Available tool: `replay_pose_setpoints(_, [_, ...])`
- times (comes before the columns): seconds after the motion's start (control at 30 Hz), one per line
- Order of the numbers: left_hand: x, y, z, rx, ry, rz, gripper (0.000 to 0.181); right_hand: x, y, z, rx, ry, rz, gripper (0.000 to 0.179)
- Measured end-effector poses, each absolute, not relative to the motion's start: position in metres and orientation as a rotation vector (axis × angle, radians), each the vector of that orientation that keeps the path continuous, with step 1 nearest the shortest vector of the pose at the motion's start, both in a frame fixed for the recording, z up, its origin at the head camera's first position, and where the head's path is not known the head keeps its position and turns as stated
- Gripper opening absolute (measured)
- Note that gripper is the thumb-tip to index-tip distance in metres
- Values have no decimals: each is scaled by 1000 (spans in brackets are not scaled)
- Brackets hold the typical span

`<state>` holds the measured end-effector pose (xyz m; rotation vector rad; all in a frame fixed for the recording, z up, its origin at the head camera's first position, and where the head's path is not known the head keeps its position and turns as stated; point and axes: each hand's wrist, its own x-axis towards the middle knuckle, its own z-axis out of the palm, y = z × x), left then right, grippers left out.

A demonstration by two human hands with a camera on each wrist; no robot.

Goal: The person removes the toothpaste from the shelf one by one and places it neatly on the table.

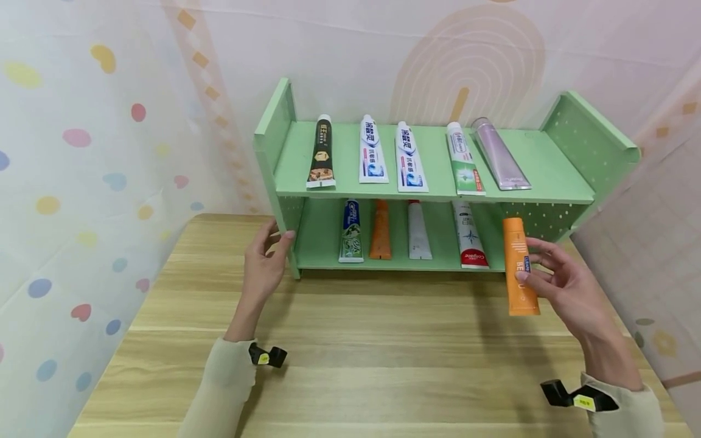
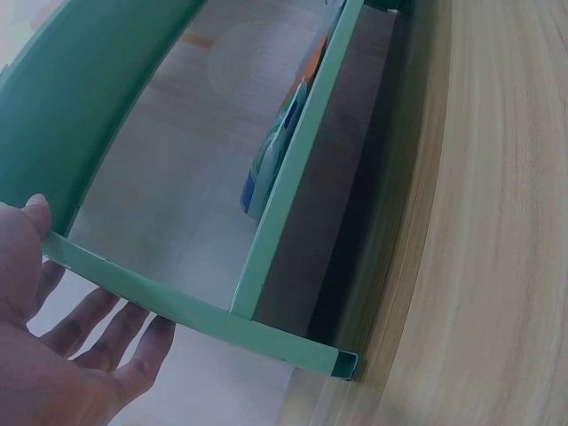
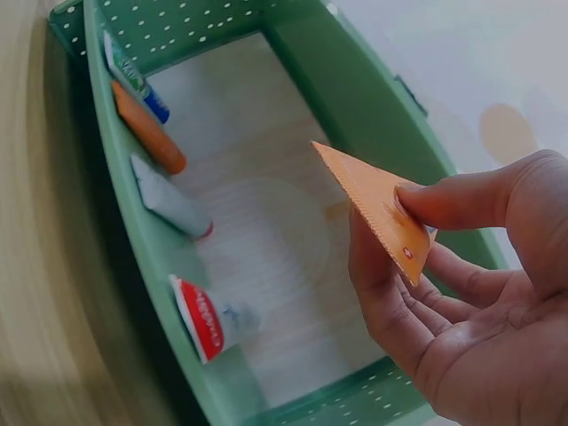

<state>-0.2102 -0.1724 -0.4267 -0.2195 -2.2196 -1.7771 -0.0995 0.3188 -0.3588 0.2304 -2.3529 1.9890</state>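
The right hand (image 1: 569,286) is pinching a flat-ended orange tube (image 1: 516,258), cap forward, long axis running front-to-back, perhaps tilted, before the right end of a pale-green two-tier shelf (image 1: 438,158), whose left side the left hand (image 1: 265,264) is gripping, on a wood-grain table (image 1: 383,340) beside a pastel-patterned backdrop (image 1: 137,158).

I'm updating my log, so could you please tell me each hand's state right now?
Left hand: closed, gripping the green shelf by its side edge.
Right hand: closed, holding an orange tube.
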Motion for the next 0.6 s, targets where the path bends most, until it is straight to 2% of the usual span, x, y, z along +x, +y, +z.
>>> replay_pose_setpoints(0.6, [-210,-173,-427,-240,-2208,-1767,51,-97,326,-395,50,-2624,1767,56])
